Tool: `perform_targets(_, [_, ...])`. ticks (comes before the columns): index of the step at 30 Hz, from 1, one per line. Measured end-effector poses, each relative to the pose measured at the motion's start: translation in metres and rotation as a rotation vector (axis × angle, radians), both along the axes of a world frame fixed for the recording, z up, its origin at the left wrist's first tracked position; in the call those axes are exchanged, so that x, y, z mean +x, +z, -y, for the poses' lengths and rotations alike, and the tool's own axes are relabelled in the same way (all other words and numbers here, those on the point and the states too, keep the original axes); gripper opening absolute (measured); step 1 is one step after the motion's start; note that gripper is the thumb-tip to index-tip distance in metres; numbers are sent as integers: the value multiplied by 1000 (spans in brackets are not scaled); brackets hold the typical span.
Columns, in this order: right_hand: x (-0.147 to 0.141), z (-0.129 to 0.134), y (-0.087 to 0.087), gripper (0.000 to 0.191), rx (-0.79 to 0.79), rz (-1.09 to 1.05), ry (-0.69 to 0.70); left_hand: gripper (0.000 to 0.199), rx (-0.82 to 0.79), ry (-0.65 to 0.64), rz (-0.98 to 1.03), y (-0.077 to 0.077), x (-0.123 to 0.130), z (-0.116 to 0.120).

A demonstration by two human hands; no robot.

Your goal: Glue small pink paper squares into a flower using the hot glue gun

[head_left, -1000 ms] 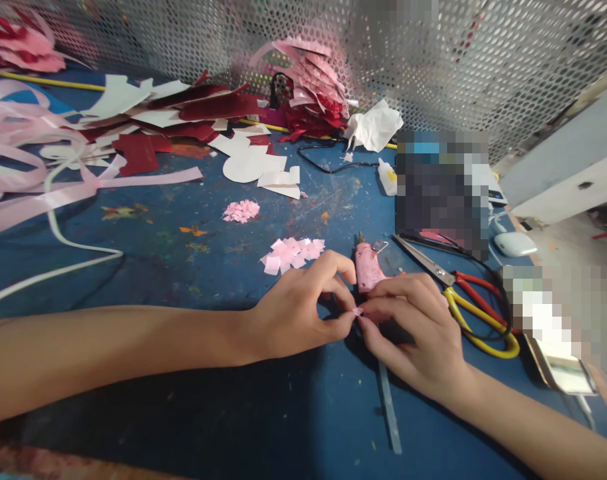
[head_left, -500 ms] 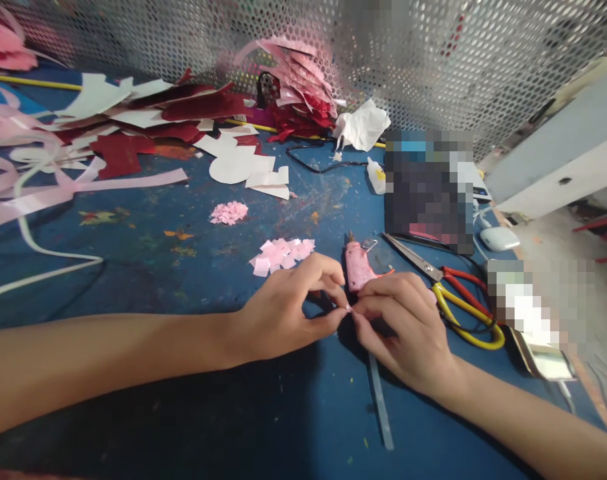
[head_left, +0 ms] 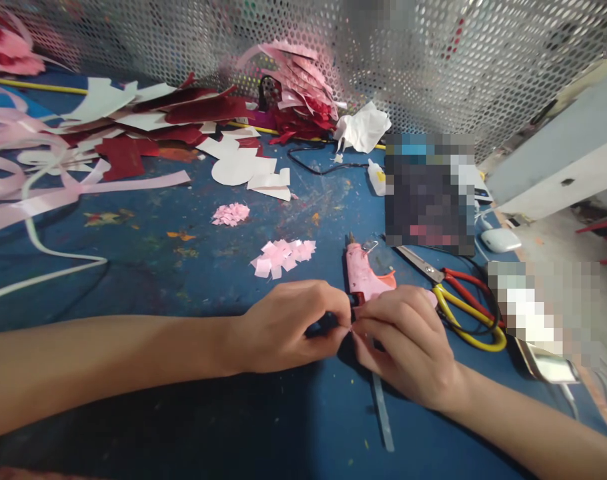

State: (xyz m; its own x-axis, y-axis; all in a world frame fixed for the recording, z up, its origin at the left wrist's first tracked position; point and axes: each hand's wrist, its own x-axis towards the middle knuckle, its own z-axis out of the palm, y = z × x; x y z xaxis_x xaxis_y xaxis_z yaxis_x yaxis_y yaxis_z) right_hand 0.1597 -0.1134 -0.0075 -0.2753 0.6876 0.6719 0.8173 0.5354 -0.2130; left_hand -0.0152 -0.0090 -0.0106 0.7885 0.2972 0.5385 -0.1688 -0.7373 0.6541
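My left hand and my right hand meet fingertip to fingertip over the blue table, both pinched on one tiny piece of pink ribbon. Most of the piece is covered by the fingers. Just beyond my right hand lies a pink glue gun, with a clear glue stick showing below the hand. Up from my left hand is a loose pile of flat pink ribbon squares. Farther back sits a smaller heap of little pink folded pieces.
Scissors with red and yellow handles lie right of my right hand, near a phone. White and red scraps, pink ribbon strips and a small glue bottle lie toward the perforated metal screen.
My left fingers have curled in closer to my right fingertips, and the pinched piece sits slightly lower. More of the glue gun shows.
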Motion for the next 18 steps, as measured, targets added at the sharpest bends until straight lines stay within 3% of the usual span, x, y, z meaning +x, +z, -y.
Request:
perform_targets(6, [1,4,1,9,30,36,63,31,151,-45,87,4,-1,4])
perform_targets(13, [-1,7,10,6,75,45,148,22,304,-111,102,8,-7,6])
perform_targets(16, [-1,8,15,8,71,56,172,21,341,-144,147,1,-9,7])
perform_targets(18, [-1,9,17,10,72,56,173,19,292,-95,110,-7,-9,11])
